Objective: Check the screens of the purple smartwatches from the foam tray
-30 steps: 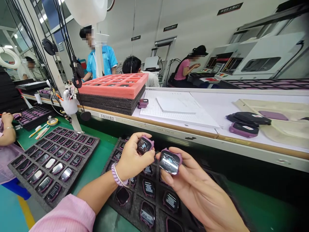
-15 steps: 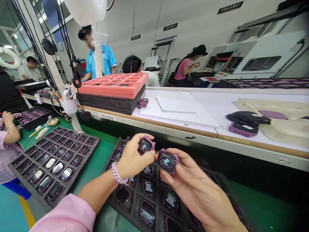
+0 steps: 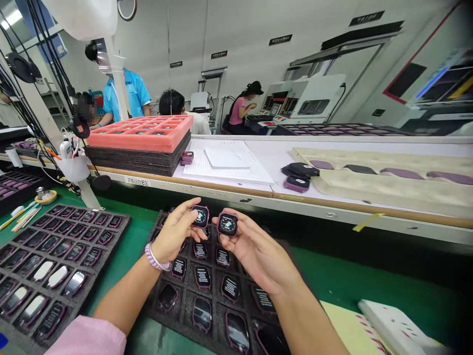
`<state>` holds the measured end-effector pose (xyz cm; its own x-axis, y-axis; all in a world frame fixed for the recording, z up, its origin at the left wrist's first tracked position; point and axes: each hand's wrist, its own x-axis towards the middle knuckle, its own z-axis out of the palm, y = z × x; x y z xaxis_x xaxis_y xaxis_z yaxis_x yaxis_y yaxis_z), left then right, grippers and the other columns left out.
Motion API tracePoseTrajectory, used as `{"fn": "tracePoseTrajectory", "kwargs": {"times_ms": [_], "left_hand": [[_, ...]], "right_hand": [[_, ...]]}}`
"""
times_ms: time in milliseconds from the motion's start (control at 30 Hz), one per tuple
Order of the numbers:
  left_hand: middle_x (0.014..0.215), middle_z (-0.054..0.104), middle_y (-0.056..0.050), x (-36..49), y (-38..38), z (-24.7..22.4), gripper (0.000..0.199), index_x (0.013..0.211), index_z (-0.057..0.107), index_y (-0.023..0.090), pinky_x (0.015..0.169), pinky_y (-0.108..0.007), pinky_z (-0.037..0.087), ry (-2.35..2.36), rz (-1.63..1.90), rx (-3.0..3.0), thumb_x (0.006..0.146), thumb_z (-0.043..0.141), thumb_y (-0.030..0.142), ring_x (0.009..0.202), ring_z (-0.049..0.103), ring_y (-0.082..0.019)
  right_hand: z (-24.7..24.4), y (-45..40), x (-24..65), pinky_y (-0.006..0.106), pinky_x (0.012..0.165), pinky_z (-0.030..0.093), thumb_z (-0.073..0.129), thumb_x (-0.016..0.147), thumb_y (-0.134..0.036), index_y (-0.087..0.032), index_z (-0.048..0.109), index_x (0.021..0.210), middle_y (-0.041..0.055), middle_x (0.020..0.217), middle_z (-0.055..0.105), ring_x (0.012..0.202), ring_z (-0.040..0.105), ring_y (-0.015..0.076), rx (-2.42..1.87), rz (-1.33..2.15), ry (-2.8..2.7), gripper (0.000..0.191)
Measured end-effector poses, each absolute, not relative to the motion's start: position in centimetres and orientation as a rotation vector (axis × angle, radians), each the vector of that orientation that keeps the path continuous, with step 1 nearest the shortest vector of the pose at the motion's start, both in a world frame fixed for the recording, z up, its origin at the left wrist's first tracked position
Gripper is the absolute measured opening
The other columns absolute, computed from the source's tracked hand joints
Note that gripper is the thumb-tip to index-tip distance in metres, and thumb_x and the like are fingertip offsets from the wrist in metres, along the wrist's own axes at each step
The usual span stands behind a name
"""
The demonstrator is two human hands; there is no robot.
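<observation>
Two purple-framed watch bodies with lit dial screens are held up side by side. My left hand (image 3: 173,235) grips the left watch (image 3: 200,217), its thumb at the screen's edge. The right watch (image 3: 227,224) is between the thumb and fingers of my right hand (image 3: 254,249). Below both hands lies a dark foam tray (image 3: 185,306) with watches in its compartments, several showing white text and some dark. A second foam tray (image 3: 90,283) of watches, some with bright reflective faces, lies to the left.
A shelf (image 3: 258,197) runs behind the hands, bearing a red foam tray (image 3: 148,140), papers (image 3: 227,160) and a cream tray (image 3: 369,190). At the lower right is a white power strip (image 3: 397,325). Several people are in the background.
The view has swung to the right, bringing the power strip and more of the cream tray into sight. Both watches remain in my hands; my left thumb now reaches over its watch's screen edge.
</observation>
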<state>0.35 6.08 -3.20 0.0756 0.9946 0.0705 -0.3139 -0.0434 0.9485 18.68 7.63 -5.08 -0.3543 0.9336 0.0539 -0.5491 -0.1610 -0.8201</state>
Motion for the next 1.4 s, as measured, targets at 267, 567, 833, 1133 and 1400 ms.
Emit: {"fn": "tracePoseTrajectory", "kwargs": {"times_ms": [267,567,833,1133,1400], "left_hand": [[0.095,0.066,-0.005,0.69,6.04,-3.12,0.050,0.126,0.058,0.017,0.065,-0.024,0.060,0.845,1.312,1.134,0.079,0.070,0.030,0.066,0.070,-0.014],[0.097,0.066,-0.004,0.92,5.99,-3.06,0.039,0.114,0.057,0.016,0.063,-0.023,0.062,0.863,1.279,1.190,0.076,0.065,0.024,0.064,0.072,-0.015],[0.101,0.066,-0.003,0.98,5.84,-3.08,0.038,0.110,0.056,0.017,0.062,-0.022,0.062,0.853,1.263,1.208,0.074,0.066,0.022,0.063,0.072,-0.014],[0.103,0.065,-0.005,1.04,5.76,-2.84,0.039,0.110,0.055,0.017,0.063,-0.021,0.062,0.855,1.262,1.224,0.073,0.066,0.023,0.063,0.072,-0.013],[0.105,0.063,-0.005,1.05,5.89,-3.15,0.039,0.109,0.055,0.016,0.061,-0.021,0.061,0.877,1.273,1.240,0.074,0.069,0.027,0.063,0.071,-0.014]], "right_hand": [[-5.15,7.27,18.34,0.023,0.064,0.048,0.088,0.077,-0.039,-0.025,0.070,0.115,0.0035,0.095,0.068,0.067,0.058,0.0121,-0.547,1.671,-1.025,0.044],[-5.58,7.27,18.10,0.022,0.062,0.047,0.081,0.079,-0.028,-0.022,0.069,0.113,-0.0001,0.083,0.063,0.064,0.056,0.0108,-0.536,1.579,-1.093,0.037],[-5.57,7.17,18.09,0.023,0.062,0.047,0.082,0.081,-0.034,-0.021,0.067,0.114,0.0000,0.083,0.063,0.063,0.056,0.0110,-0.561,1.546,-1.119,0.038],[-5.71,6.91,18.19,0.025,0.066,0.045,0.077,0.082,-0.027,-0.021,0.063,0.121,-0.0003,0.084,0.063,0.068,0.055,0.0123,-0.596,1.505,-1.193,0.042],[-5.78,6.85,18.13,0.028,0.066,0.043,0.075,0.080,-0.026,-0.020,0.060,0.123,0.0010,0.087,0.063,0.068,0.055,0.0137,-0.626,1.480,-1.217,0.046]]}}
